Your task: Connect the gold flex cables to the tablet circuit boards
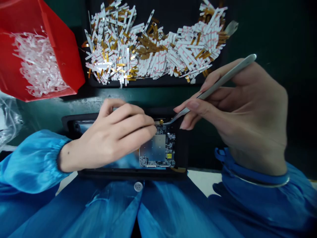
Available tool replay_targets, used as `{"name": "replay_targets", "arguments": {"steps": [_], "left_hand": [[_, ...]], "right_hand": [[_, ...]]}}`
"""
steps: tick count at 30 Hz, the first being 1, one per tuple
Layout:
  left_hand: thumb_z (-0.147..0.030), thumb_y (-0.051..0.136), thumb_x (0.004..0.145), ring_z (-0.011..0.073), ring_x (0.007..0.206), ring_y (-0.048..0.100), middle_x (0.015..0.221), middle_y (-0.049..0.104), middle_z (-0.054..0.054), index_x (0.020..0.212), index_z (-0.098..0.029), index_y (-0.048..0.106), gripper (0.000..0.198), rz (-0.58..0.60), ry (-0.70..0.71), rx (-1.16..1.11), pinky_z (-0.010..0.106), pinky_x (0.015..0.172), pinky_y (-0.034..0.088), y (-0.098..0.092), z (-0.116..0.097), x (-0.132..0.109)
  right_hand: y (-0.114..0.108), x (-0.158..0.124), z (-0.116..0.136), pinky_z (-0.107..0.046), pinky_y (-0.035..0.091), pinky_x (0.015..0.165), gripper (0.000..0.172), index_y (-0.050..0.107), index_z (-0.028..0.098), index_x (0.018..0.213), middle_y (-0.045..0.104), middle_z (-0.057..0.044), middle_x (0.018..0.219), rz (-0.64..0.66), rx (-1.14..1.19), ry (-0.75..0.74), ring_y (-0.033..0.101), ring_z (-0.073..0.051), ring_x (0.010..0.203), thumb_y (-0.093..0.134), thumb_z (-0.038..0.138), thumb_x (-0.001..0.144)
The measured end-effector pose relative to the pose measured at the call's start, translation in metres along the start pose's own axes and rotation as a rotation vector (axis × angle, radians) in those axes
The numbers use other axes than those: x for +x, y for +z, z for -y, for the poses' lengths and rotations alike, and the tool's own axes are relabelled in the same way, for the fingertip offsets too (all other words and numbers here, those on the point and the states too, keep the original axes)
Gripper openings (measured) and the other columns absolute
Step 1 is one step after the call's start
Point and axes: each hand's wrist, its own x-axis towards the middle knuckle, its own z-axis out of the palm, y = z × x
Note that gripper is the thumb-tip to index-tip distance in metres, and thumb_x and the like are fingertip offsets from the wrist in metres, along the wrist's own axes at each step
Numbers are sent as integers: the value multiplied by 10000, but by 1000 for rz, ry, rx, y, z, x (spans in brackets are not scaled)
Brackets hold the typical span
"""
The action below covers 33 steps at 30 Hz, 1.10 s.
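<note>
Tweezers (223, 77) are gripped in my right hand (252, 109), thumb and fingers closed around them. Their bent tip reaches down to the upper edge of a circuit board (153, 147), beside the gold end of a small flex cable (161, 122). My left hand (123, 132) lies across the board and the device casing, its fingers bent and close together. From under its fingertips the flex cable sticks out, apparently pinched there; the fingertips' undersides are hidden. The board sits in the right part of a dark, flat device casing (104, 172).
A black tray (170, 11) across the back holds a heap of white-and-gold flex cables (158, 49). At the left, a red bin (66, 59) contains shredded white strips (41, 66). Clear plastic wrapping (10, 115) lies at the left edge.
</note>
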Motion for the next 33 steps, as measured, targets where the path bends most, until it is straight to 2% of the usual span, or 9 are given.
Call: {"name": "replay_targets", "arguments": {"steps": [6, 10, 15, 19, 22, 25, 28, 30, 33], "left_hand": [[-219, 492, 1023, 206, 1206, 605, 1282, 696, -10, 1308, -165, 569, 300, 37, 4, 136, 416, 933, 407, 3, -8, -9], [-209, 542, 1005, 195, 1170, 618, 1201, 731, -33, 1348, -176, 544, 344, 35, -9, 204, 392, 895, 407, 7, -9, -9], [-186, 558, 999, 187, 1142, 628, 1145, 745, -60, 1352, -186, 551, 353, -1, 41, 280, 383, 888, 405, 10, -9, -6], [-114, 495, 1007, 163, 1098, 647, 1069, 757, -36, 1320, -134, 575, 323, 0, 123, 361, 364, 890, 411, 8, -8, -3], [-161, 500, 1017, 187, 1146, 618, 1147, 734, 0, 1365, -162, 538, 351, 43, 113, 318, 372, 908, 399, 8, -7, -6], [-223, 507, 1021, 204, 1208, 578, 1334, 656, 41, 1407, -236, 497, 387, 55, 58, 257, 377, 932, 390, 10, -4, -11], [-210, 497, 1021, 203, 1238, 555, 1446, 577, 53, 1417, -231, 486, 396, 53, 46, 254, 383, 957, 388, 11, -3, -14], [-195, 468, 1031, 197, 1237, 559, 1460, 565, 37, 1415, -208, 485, 385, 48, 70, 293, 386, 963, 396, 11, -6, -12], [-93, 460, 1002, 178, 1212, 581, 1442, 583, 25, 1364, -171, 524, 376, 42, 152, 470, 373, 948, 436, 9, -14, -8]], "right_hand": [[-2, 1, -1, -230, 599, 515, 317, 490, 245, 903, 656, 96, 688, 26, -44, -40, 726, -130, 636, 763, 113, 811], [-4, 2, -1, -259, 589, 516, 317, 502, 260, 888, 640, 83, 679, 51, -74, -70, 723, -148, 640, 806, 234, 798], [-3, 1, 0, -248, 575, 511, 303, 506, 254, 887, 660, 73, 702, 35, -88, -64, 718, -142, 642, 799, 262, 808], [-1, -2, 0, -253, 582, 511, 303, 507, 249, 905, 681, 68, 723, 41, -81, -85, 705, -136, 610, 794, 258, 808], [-4, -6, -1, -255, 564, 484, 207, 550, 239, 923, 670, 54, 712, -11, -5, -135, 693, -138, 597, 742, 215, 851], [-13, -19, -3, -255, 467, 391, 92, 614, 202, 855, 607, 37, 622, -198, 78, -212, 618, -126, 503, 700, 217, 886], [-24, -46, -6, -255, 337, 329, 276, 578, 182, 680, 462, 46, 481, -303, 110, -218, 427, -86, 365, 656, 282, 924], [-27, -69, -8, -232, 312, 325, 336, 556, 184, 647, 450, 35, 478, -274, 55, -123, 419, -82, 373, 602, 304, 957], [-22, -104, -12, -200, 335, 337, 279, 639, 196, 744, 548, 15, 585, -180, -151, 79, 484, -76, 421, 549, 312, 981]]}}
